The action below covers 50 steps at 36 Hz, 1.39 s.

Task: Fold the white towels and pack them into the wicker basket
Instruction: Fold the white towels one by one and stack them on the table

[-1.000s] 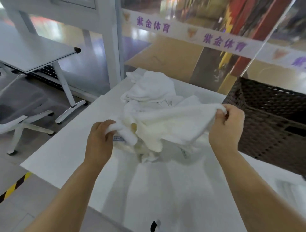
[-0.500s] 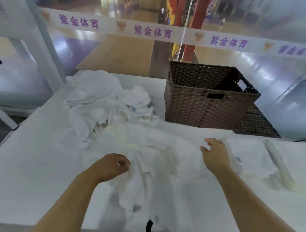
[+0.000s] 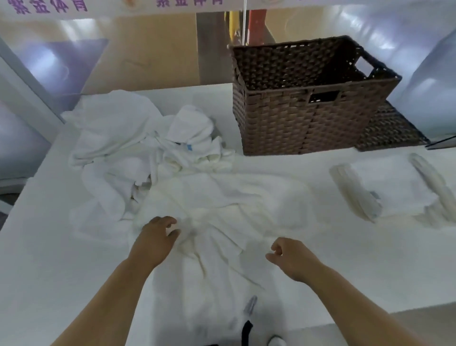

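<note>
Far edge, top of view: white banner strip [image 3: 111, 6] with purple Chinese characters [image 3: 50, 5], tops cut by the frame. The left group reads 紫金体育. To its right a second group [image 3: 188, 2] shows only lower strokes, not readable

Left, on the crumpled towel pile [image 3: 118, 138]: a blue tag [image 3: 189, 147], too small to read

On the near towel [image 3: 222, 259]: a grey label [image 3: 251, 302], blurred, unreadable

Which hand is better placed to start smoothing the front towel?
Left, probably: the left hand rests on the crumpled towel; the right hand is beside its edge, fingers loosely curled, holding nothing.
</note>
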Each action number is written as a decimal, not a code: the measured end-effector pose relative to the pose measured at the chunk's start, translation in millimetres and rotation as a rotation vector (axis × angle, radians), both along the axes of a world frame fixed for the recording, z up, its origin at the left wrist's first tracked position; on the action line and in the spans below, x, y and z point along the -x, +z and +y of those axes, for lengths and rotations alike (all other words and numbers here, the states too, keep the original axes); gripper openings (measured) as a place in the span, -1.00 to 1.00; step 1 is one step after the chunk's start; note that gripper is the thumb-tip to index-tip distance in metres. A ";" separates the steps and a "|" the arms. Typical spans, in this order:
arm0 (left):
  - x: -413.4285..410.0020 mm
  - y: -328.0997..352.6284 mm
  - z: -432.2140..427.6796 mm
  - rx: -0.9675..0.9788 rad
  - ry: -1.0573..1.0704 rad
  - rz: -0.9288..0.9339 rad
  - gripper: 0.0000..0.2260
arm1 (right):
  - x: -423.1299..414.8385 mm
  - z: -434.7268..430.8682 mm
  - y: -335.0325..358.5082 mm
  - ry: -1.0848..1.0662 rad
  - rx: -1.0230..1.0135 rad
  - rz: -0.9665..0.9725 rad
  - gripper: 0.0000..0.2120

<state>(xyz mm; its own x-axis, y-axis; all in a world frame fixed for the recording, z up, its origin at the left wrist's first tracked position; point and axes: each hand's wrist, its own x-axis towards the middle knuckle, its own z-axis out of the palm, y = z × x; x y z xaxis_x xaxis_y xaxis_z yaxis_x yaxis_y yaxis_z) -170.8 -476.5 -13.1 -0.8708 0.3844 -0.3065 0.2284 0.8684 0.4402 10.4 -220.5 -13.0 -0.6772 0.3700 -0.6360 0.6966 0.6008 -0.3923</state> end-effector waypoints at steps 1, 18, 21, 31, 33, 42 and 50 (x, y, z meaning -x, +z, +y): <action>11.3 -3.3 -2.4 0.017 -0.007 0.029 -0.71 | 4.5 -6.3 -5.0 -0.010 -0.004 -0.025 -0.80; 131.4 -30.4 8.3 0.011 0.127 -0.050 -0.40 | 66.3 -69.4 -53.5 -0.777 0.080 0.014 -0.58; 131.0 -26.5 8.7 -0.032 0.143 -0.059 -0.48 | 69.1 -72.8 -59.1 -0.918 0.182 0.050 -0.70; 112.4 -15.8 -1.6 -0.197 0.034 -0.093 -0.67 | 80.5 -77.8 -65.9 -1.161 0.224 0.288 -0.90; 111.3 -15.2 -3.4 -0.213 0.012 -0.098 -0.70 | 82.8 -74.9 -62.2 -1.119 0.141 0.309 -0.87; 120.1 -8.0 -6.2 -0.249 0.027 -0.107 -0.78 | 113.3 -37.4 10.7 -1.029 0.058 0.564 -0.86; 135.4 4.1 -1.1 -0.232 0.052 -0.085 -0.80 | 190.9 15.4 100.1 -0.809 -0.105 0.972 -0.82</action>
<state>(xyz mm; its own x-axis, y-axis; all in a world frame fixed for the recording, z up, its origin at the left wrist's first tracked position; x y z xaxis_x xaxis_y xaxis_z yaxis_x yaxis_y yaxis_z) -306.3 -477.5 -9.0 -0.8661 0.4087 -0.2879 0.1401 0.7512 0.6450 -180.4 -205.1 87.2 -0.4043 0.9131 0.0523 0.3303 0.1991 -0.9227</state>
